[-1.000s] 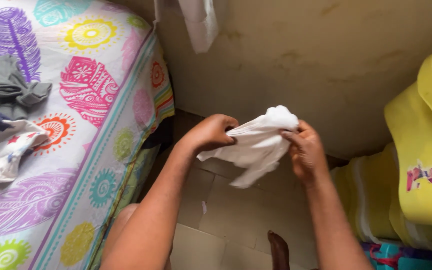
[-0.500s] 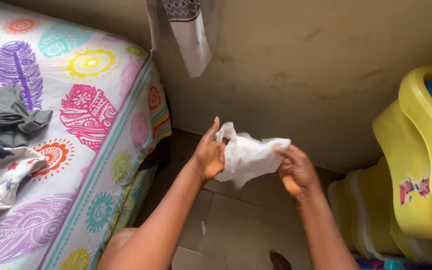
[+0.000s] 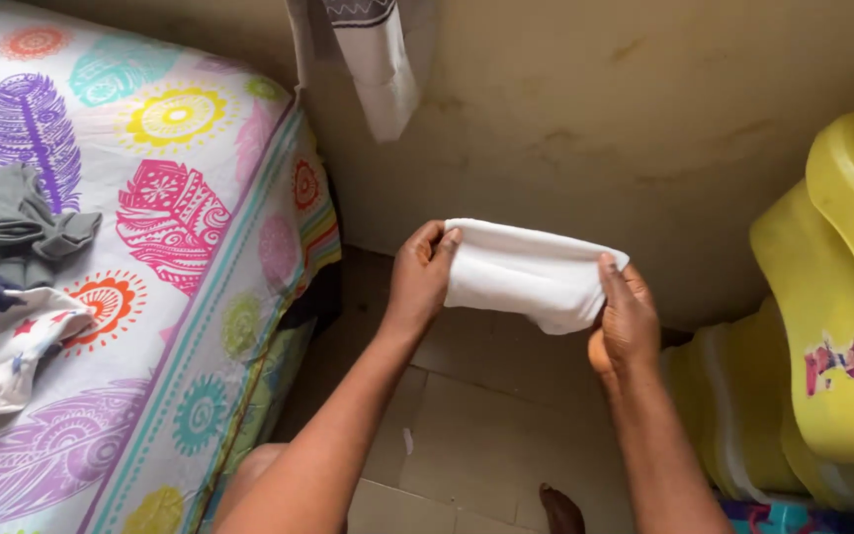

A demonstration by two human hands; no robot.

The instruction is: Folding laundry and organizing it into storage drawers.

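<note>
The left hand point(image 3: 419, 280) and the right hand point(image 3: 627, 318) each pinch one end of a small white cloth point(image 3: 528, 273), pulling it flat in the air above the floor, beside the bed's point(image 3: 180, 326) corner.

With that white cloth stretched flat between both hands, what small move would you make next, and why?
Probably bring the left hand across to the right hand, folding the white cloth in half. It already hangs smooth and stretched between both grips in mid-air, clear of the bed, so its two ends could meet neatly.
</note>
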